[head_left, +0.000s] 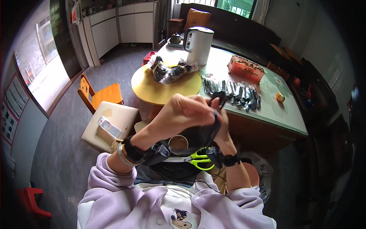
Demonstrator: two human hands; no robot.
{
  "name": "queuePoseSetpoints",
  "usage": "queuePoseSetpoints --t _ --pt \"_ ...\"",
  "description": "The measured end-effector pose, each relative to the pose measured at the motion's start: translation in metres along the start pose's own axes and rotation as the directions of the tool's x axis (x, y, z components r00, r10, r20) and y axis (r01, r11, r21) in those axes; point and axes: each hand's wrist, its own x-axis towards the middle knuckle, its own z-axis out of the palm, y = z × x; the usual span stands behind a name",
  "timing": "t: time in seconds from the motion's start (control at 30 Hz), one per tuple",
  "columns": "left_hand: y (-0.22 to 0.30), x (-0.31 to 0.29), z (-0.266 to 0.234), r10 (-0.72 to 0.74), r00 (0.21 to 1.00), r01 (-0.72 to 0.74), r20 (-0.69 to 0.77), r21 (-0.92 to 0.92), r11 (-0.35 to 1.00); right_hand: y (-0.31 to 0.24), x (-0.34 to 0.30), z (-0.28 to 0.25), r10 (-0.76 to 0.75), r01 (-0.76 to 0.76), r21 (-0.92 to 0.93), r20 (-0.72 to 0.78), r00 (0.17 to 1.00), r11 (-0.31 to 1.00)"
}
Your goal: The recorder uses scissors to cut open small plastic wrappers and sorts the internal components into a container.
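Note:
My left hand (pixel 187 112) is closed in a pinch, its fingertips meeting my right hand over the near edge of the table. A bundle of thin black strands (pixel 212 131) runs down in front of my right palm, and a dark clump of it sticks up past the fingertips. My right hand (pixel 224 131) is closed around this bundle. Blur hides exactly what the left fingertips pinch. Below the hands, scissors (pixel 201 159) with bright green handles lie across my lap, over a spread of long black strands (pixel 173 171).
Several small clear packets with black contents (pixel 232 91) lie on the table (pixel 278 114), near a pink box (pixel 246 69) and a small ball (pixel 280 97). A round yellow board (pixel 141 86) bears tied black bundles (pixel 167 72) beside a white kettle (pixel 200 45). A stool (pixel 126 114) stands left.

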Motion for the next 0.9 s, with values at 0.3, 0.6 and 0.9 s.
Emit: queuePoseSetpoints --t 0.3,0.6,0.9 --pt "-0.026 0.000 -0.019 -0.134 0.920 0.186 -0.369 0.109 0.977 0.013 -0.015 0.007 0.173 -0.305 0.201 0.491 0.854 0.931" --pt "-0.068 -0.029 -0.010 -0.339 0.941 0.333 0.008 -0.215 0.918 -0.033 -0.001 0.006 -0.051 -0.027 0.277 0.271 0.961 0.960" --pt "-0.063 -0.052 -0.017 -0.487 0.863 0.479 0.138 0.090 0.873 -0.048 0.002 -0.020 -0.139 0.140 0.334 -0.029 0.990 0.932"
